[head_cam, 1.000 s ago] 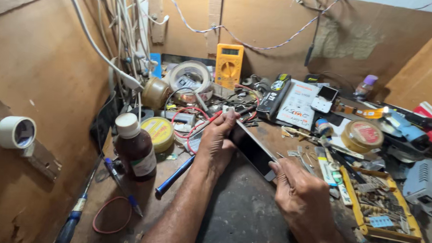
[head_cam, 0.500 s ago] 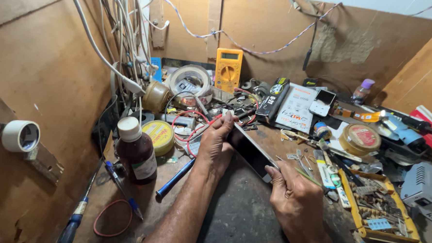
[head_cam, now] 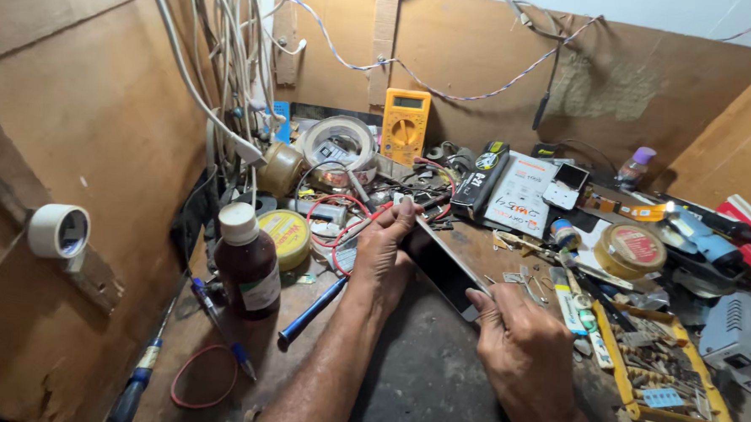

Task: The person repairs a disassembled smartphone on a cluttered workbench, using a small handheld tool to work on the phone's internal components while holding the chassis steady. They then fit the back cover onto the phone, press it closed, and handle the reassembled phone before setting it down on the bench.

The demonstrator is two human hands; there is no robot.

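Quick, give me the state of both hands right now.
Left hand: closed on the far end of the dark phone.
Right hand: gripping the phone's near end.

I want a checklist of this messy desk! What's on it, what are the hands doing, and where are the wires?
Surface: dark, worn workbench, crowded along the back and right.
Job's things: a phone with a dark screen, tilted up on its edge.
Clutter: brown bottle, yellow tin, yellow multimeter, tape roll, blue screwdriver, yellow parts tray.
Grippers: left hand holds the phone's far end; right hand grips its near end with the fingers.
Cables: white cable bundle hangs at the left; red wire loops behind the left hand.
Surroundings: brown board walls; white tape roll on the left wall.
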